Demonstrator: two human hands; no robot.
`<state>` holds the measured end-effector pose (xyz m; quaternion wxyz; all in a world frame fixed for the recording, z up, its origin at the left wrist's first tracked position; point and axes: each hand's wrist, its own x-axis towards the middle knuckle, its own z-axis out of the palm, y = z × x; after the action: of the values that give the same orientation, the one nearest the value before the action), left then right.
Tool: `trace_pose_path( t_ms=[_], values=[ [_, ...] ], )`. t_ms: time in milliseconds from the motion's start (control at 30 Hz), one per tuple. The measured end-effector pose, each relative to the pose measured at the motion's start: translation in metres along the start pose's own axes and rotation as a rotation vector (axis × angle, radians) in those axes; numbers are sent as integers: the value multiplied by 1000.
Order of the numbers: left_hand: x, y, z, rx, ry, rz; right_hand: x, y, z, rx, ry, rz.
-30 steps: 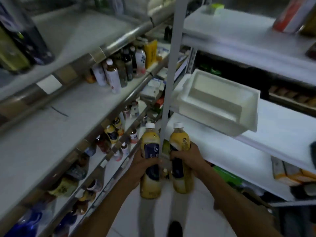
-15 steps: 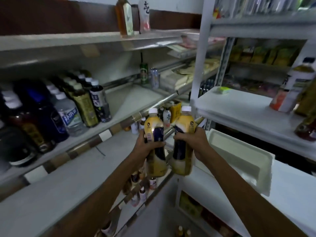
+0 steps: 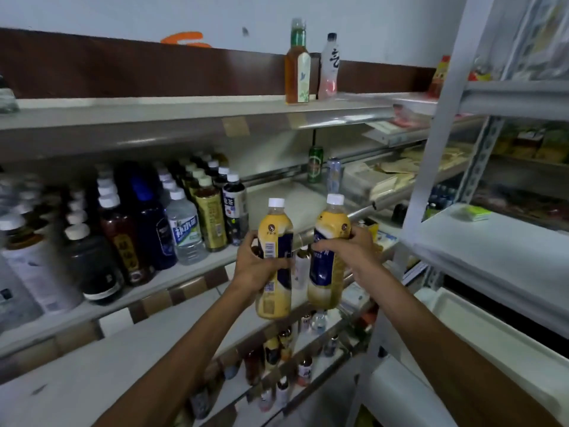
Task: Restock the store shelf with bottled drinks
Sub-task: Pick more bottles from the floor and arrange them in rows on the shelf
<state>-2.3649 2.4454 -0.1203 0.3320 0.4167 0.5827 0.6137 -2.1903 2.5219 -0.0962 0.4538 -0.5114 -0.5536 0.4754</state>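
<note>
I hold two yellow bottled drinks with white caps and dark blue labels, both upright and side by side. My left hand (image 3: 257,266) grips the left bottle (image 3: 275,238) around its middle. My right hand (image 3: 351,251) grips the right bottle (image 3: 328,288) the same way. Both bottles hover in front of the middle shelf (image 3: 295,201), whose right part is bare. On that shelf's left part stand several rows of bottled drinks (image 3: 184,223), dark teas and water.
A green can (image 3: 315,164) and a silver can (image 3: 334,174) stand at the back of the middle shelf. Two bottles (image 3: 297,69) stand on the top shelf. Lower shelves hold small bottles (image 3: 286,349). A white rack (image 3: 492,238) and white tub (image 3: 492,328) stand on the right.
The view has swung upward from the lower shelves to the middle and top shelves. Both hands have lifted the two yellow bottles to the level of the middle shelf.
</note>
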Motion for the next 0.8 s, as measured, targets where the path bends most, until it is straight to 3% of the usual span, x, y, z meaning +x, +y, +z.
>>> trace_pose_path(
  t_ms=[500,800],
  values=[
    [91,-29,-66,21,156,57,114,-29,99,42,-72,-57],
    [113,-31,-72,101,328,136,212,-43,147,-1,-299,-110]
  ],
)
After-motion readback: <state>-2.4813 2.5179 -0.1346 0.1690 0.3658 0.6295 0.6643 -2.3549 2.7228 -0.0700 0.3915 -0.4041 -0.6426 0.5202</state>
